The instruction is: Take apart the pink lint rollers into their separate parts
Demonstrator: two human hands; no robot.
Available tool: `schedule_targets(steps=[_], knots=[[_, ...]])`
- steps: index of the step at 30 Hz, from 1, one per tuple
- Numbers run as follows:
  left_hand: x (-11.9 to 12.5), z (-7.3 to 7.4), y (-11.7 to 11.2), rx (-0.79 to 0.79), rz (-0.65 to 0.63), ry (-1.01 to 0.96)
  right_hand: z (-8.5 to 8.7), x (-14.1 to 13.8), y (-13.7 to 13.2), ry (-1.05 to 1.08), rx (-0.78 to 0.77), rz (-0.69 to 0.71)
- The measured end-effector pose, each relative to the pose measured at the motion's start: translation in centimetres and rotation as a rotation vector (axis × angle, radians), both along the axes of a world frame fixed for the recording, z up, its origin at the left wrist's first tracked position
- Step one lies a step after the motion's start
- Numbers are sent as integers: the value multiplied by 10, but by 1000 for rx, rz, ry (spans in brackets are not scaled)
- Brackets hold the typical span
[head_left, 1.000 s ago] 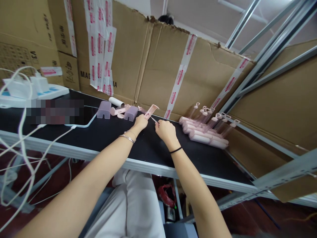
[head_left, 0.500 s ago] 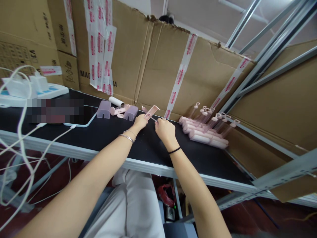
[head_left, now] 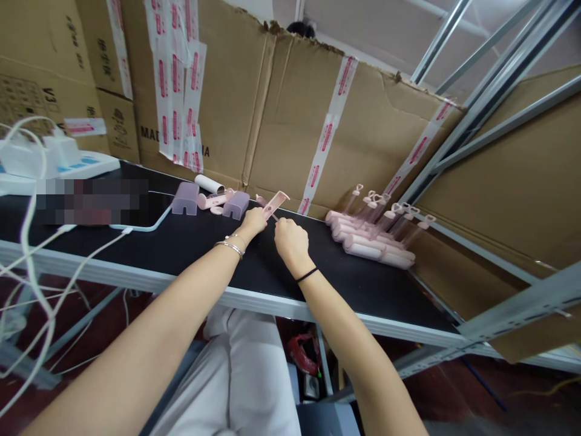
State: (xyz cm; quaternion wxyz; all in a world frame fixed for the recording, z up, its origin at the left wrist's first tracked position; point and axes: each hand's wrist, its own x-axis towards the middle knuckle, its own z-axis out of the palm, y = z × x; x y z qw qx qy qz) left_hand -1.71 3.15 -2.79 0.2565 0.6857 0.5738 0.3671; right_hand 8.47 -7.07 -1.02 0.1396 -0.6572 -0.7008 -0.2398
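My left hand [head_left: 254,224] is closed round a long pink plastic shell [head_left: 276,204], which is hollow like a trough and tilts up to the right. Close beside it, my right hand [head_left: 291,241] makes a fist on a slim rod-like tool [head_left: 276,219]; only its thin shaft shows, reaching toward the shell. What the tool is exactly stays hidden in the fingers. Left of my hands lie two translucent purple covers [head_left: 185,198], a pink shell part [head_left: 215,198], a small pink disc [head_left: 216,211] and a white cylinder [head_left: 209,183].
Several pink cylinders with clear tubes and loop-shaped tips [head_left: 379,242] lie grouped on the right of the black tabletop [head_left: 200,242]. A tablet-like device [head_left: 158,209], white cables [head_left: 102,245] and a power strip [head_left: 93,163] occupy the left. Cardboard [head_left: 281,121] walls the back.
My right hand has drawn closer to the pink shell, and less of the tool's shaft shows. The left hand keeps its hold. The whole view has shifted slightly.
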Motion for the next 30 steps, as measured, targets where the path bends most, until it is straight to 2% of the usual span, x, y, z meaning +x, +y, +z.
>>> schedule_targets(steps=[2, 4, 11, 21, 25, 30], knots=[[1, 1, 0, 55, 26, 161, -2, -1, 1, -14, 5, 9], [1, 1, 0, 68, 47, 230, -3, -2, 2, -18, -7, 21], [4, -1, -4, 67, 78, 99, 2, 3, 4, 73, 1, -34], [7, -3, -4, 90, 121, 161, 8, 2, -1, 95, -19, -80], [7, -1, -13, 111, 137, 152, 9, 3, -2, 106, -63, -106], [7, 5, -25, 176, 144, 236, 11, 3, -2, 120, -57, -117]])
